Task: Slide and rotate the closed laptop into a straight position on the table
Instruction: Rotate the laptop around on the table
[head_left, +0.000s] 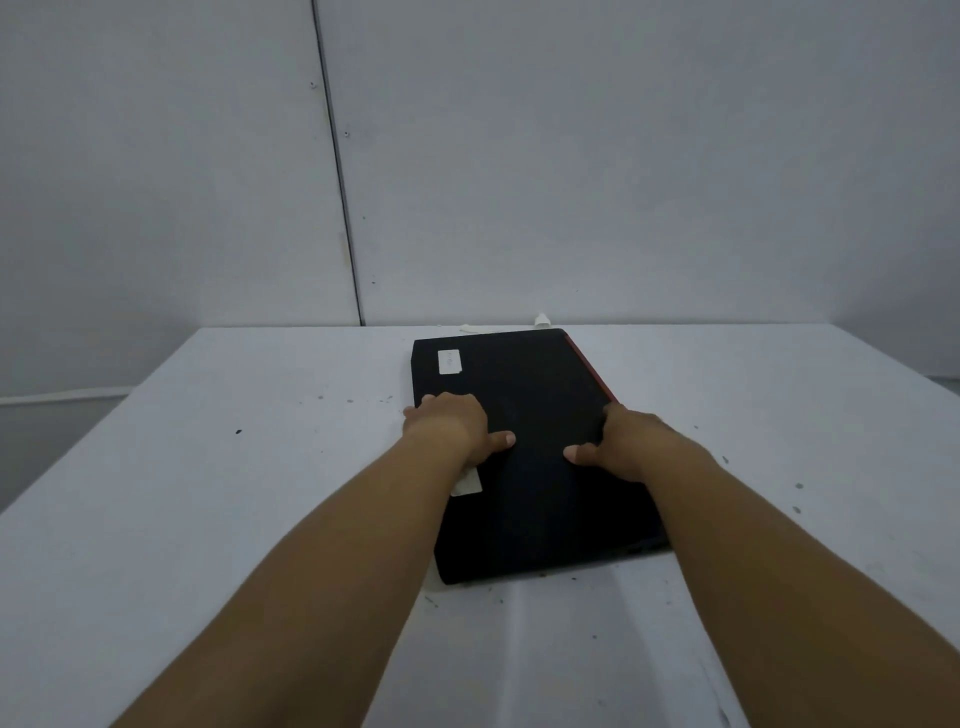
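A closed black laptop (535, 395) with a red strip along its right edge lies on the white table (208, 493), its long side running away from me and turned slightly off square. Two white stickers sit near its left edge. My left hand (452, 423) grips the laptop's left edge, fingers curled over the side and thumb flat on the lid. My right hand (623, 441) holds the right edge the same way, thumb pointing inward on the lid.
A grey wall stands right behind the table, with a vertical seam left of centre. A small white object (541, 319) lies at the table's back edge just beyond the laptop. The tabletop carries dark specks. The table's left edge drops away at the far left.
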